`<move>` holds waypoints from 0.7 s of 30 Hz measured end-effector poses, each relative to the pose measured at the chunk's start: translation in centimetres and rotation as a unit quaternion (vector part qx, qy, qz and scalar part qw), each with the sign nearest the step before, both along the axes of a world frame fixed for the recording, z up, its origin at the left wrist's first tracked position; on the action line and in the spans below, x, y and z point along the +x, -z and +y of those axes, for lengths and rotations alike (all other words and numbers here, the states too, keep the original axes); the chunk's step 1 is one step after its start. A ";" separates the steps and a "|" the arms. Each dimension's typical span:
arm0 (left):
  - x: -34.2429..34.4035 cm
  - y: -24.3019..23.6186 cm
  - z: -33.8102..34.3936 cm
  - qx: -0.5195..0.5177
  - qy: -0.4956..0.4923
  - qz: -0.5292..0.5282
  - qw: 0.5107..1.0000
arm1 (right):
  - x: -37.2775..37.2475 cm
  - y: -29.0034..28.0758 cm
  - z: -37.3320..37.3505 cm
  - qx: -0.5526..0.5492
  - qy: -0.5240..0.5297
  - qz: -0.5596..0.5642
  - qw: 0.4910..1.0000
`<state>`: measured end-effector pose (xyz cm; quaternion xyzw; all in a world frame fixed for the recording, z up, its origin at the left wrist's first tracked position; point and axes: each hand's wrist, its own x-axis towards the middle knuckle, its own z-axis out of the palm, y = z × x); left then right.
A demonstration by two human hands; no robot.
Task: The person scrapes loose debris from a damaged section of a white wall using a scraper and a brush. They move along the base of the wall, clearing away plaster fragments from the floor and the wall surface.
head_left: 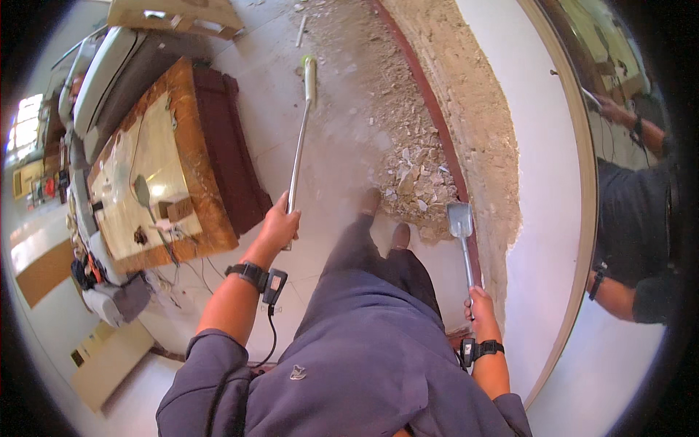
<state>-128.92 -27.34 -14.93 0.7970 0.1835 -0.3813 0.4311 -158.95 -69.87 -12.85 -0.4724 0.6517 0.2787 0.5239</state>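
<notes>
My left hand is closed round the lower end of a long metal-handled tool. Its pale, thick head has a green tip that reaches the dusty floor ahead; I cannot make out what kind of tool it is. In my right hand is the handle of a small metal shovel. The shovel's grey blade is beside the dark red skirting, at the near right edge of a heap of plaster rubble. My shoes stand just short of the heap.
On the left stands a table with a marbled orange border, cables and small things on it. Behind it is a grey sofa. The right wall has a rough stripped band. A wood-framed mirror hangs close on my right.
</notes>
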 end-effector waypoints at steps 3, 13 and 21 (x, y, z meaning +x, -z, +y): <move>-7.0 -0.9 1.7 0.017 -0.059 0.036 0.997 | 0.3 1.5 -2.0 0.023 -0.024 -0.008 0.999; -31.8 -2.5 3.7 -0.010 -0.371 0.192 0.908 | -2.3 4.2 -6.1 0.046 -0.165 -0.005 0.985; -34.9 3.9 5.4 -0.093 -0.612 0.288 0.730 | -4.8 4.4 -6.0 0.035 -0.212 0.047 0.976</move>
